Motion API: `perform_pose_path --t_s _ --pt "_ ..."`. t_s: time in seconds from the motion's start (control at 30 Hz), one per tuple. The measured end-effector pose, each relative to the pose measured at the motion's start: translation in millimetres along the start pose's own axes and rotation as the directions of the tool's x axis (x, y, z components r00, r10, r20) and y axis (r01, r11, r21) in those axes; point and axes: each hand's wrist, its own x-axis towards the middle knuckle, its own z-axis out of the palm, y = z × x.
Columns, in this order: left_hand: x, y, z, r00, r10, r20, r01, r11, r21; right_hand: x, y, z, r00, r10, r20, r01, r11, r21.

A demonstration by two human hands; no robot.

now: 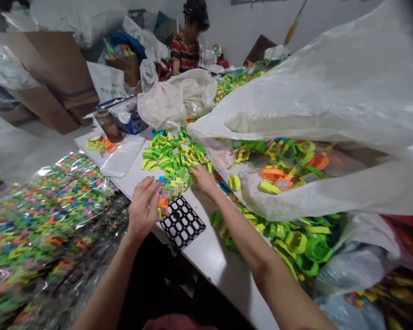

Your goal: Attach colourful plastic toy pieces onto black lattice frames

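Black tray (183,223) beside left hand (143,206), right hand (203,178) perhaps on green pieces (174,153).

Reaching forward with both bare arms, along the two sides of the black grid tray (183,223). With left forearm (114,272) coming from the near left of the tray, bringing left hand (143,208) just beside its left edge, fingers bent and pointing forward. With right forearm (239,227) stretched slantwise at the right of the tray, bringing right hand (202,178) beyond its far end, fingertips not clearly seen.
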Motion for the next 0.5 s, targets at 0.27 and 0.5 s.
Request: perform_pose_path --t_s 0.27,0.5 --pt "-1 -5 21.0 0.984 0.017 0.178 -0.035 0.995 0.095 -108 -46 30 0.979 0.202 -0.025 -0.140 0.755 0.641" --pt "0 2 16.8 0.960 0.003 0.280 -0.053 0.983 0.173 -92 -50 81 0.987 0.150 0.059 -0.153 0.762 0.629"
